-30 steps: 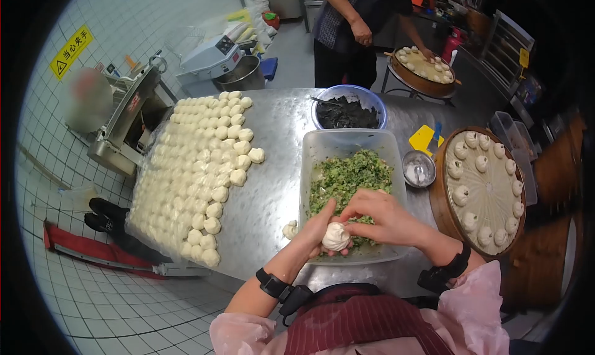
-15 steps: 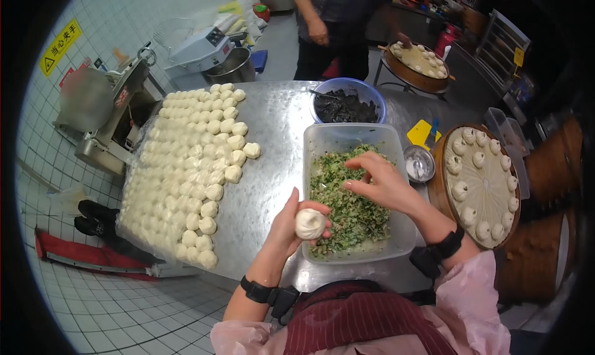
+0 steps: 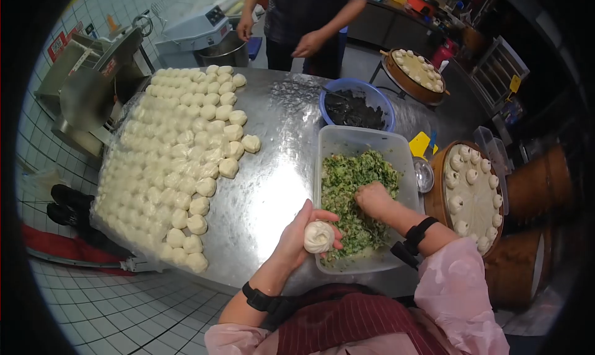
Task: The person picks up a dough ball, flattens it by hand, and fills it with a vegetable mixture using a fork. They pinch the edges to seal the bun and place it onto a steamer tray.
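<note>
A pleated white bun rests in my left hand, with the fingers curled behind it and the swirled top facing up. My left hand is beside the near left edge of a clear plastic tub. Green chopped filling covers the tub's floor. Inside the tub, my right hand is closed and down at the filling. Its fingertips are hidden, so what they grip does not show.
Rows of dough balls, partly under plastic film, cover the table's left side. A blue bowl of dark filling stands behind the tub. At right are a metal bowl, yellow scraper and steamer with buns. A person stands opposite.
My right hand has gone from hovering with fingers apart to closed, down at the filling. The bun stays in my left hand. The person opposite has moved left, away from the far steamer.
</note>
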Tool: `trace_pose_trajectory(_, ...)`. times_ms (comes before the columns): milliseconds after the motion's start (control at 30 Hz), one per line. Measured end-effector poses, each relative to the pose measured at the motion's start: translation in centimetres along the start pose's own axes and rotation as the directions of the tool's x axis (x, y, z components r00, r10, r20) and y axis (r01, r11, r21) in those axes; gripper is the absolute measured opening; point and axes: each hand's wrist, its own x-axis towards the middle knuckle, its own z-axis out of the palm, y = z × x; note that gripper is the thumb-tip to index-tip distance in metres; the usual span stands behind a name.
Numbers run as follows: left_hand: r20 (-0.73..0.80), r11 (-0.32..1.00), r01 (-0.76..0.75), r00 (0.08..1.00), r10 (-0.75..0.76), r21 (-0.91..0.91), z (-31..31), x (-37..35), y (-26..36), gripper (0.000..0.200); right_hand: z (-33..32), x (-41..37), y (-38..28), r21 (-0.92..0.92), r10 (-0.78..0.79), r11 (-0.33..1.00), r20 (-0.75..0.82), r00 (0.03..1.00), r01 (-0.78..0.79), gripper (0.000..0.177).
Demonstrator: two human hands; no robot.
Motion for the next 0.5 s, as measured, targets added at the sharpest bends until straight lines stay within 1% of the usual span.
trace_pose_trajectory(67, 0.013, 0.999, 0.03, 0.999, -0.03, 0.024, 0.0, 0.0, 0.2, 0.064, -0.1, 0.1, 0.5, -0.01, 0.002, 1.0, 0.015, 1.0, -0.002, 0.011)
trace_pose_trajectory(133, 0.015, 0.999, 0.044, 0.999, -0.045, 0.024, -0.1, 0.0, 0.3, 0.064, -1.1, -0.2, 1.0, 0.108, 0.19, 0.977, -0.031, 0.981, -0.185, 0.01)
trace_pose_trajectory(167, 0.015, 0.998, 0.055, 0.998, -0.055, 0.026, -0.1, 0.1, 0.4, 0.064, -1.7, -0.8, 1.4, 0.253, 0.241, 0.943, -0.078, 0.967, -0.215, 0.012)
trace_pose_trajectory(200, 0.017, 0.998, 0.053, 0.998, -0.054, 0.026, 0.0, 0.2, 0.5, 0.064, -2.8, -1.1, 1.8, 0.25, 0.242, 0.944, -0.079, 0.967, -0.216, 0.012)
trace_pose_trajectory(233, 0.02, 0.998, 0.06, 0.998, -0.06, 0.021, 0.0, 0.2, 0.6, 0.063, -3.9, -1.5, 2.2, 0.485, 0.307, 0.831, 0.008, 0.952, -0.272, 0.013)
trace_pose_trajectory(267, 0.022, 0.998, 0.066, 0.998, -0.066, 0.017, 0.0, 0.2, 0.7, 0.062, -4.4, -1.7, 2.5, 0.681, 0.346, 0.657, 0.107, 0.932, -0.322, 0.015)
trace_pose_trajectory(300, 0.025, 0.998, 0.063, 0.998, -0.064, 0.021, 0.1, 0.4, 0.8, 0.062, -4.9, -2.0, 2.5, 0.825, 0.369, 0.477, 0.126, 0.921, -0.304, 0.016)
trace_pose_trajectory(333, 0.008, 0.997, 0.073, 0.997, -0.073, 0.012, 0.3, 0.6, 0.8, 0.06, -5.5, -2.3, 2.6, 0.825, 0.373, 0.478, 0.121, 0.92, -0.302, 0.016)
trace_pose_trajectory(367, -0.009, 0.997, 0.083, 0.997, -0.083, 0.003, 0.5, 0.8, 0.8, 0.058, -6.2, -2.9, 2.6, 0.916, 0.385, 0.291, 0.152, 0.91, -0.276, 0.016)
trace_pose_trajectory(400, -0.007, 0.997, 0.081, 0.997, -0.081, 0.01, 0.8, 1.0, 0.9, 0.058, -7.5, -3.5, 2.3, 0.967, 0.39, 0.09, 0.185, 0.902, -0.237, 0.017)
trace_pose_trajectory(500, 0.004, 0.997, 0.072, 0.997, -0.072, 0.036, 2.0, 1.6, 1.3, 0.056, -9.9, -4.7, 1.3, 0.981, 0.371, 0.058, 0.152, 0.916, -0.187, 0.014)
